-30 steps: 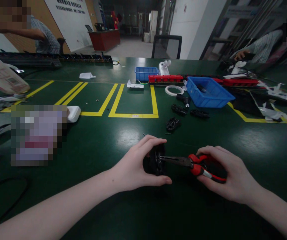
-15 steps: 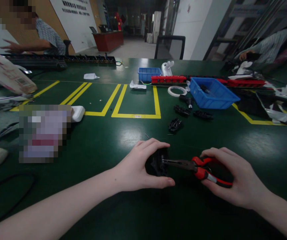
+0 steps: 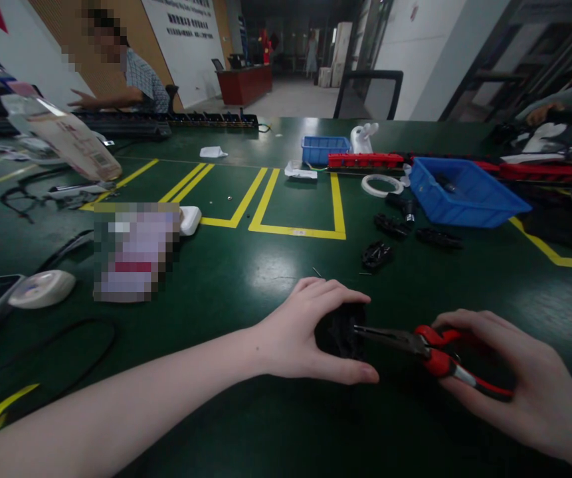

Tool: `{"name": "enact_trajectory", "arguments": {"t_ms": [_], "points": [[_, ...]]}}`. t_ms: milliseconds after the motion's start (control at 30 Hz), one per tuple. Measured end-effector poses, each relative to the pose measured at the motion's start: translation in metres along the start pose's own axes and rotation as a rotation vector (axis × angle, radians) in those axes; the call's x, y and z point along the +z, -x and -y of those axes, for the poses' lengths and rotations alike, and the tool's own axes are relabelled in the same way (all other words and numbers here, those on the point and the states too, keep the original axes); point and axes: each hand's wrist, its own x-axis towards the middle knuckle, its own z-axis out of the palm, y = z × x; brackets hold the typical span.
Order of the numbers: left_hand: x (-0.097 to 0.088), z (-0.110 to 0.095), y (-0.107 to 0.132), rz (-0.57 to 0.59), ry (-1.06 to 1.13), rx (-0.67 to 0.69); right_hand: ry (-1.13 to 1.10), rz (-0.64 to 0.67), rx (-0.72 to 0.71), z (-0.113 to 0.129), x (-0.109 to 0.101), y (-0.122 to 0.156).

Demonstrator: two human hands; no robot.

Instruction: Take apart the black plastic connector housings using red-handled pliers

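My left hand (image 3: 305,328) is wrapped round a small black plastic part (image 3: 340,330) that rests on the green table (image 3: 216,285). My right hand (image 3: 519,378) grips the red-and-black handles of a pair of long-nose pliers (image 3: 425,345). The pliers' thin jaws reach left into the black part. My hands sit near the table's front edge, a hand's width apart.
Loose black parts (image 3: 376,253) lie beyond my hands, near a blue bin (image 3: 465,192), a smaller blue bin (image 3: 321,149), red strips (image 3: 365,160) and a white ring (image 3: 380,186). A white round device (image 3: 41,289) and black cable (image 3: 66,358) lie left. One person sits far left, another far right.
The view has swung left, so my hands and the table's things sit further right and lower in the picture. My grip on the black part and on the pliers is unchanged.
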Motion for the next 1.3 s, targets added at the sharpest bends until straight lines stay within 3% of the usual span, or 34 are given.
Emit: {"name": "enact_trajectory", "arguments": {"t_ms": [367,767,1300], "points": [[0.001,-0.002,0.0,0.018,-0.123,-0.078,0.081,-0.017,-0.012,-0.003,0.008,0.002],[0.001,0.0,0.0,0.034,-0.05,-0.07,-0.032,0.02,0.108,0.003,0.005,0.001],[0.002,0.0,0.0,0.006,-0.126,-0.062,-0.037,0.009,0.117,0.008,0.007,-0.001]]}}
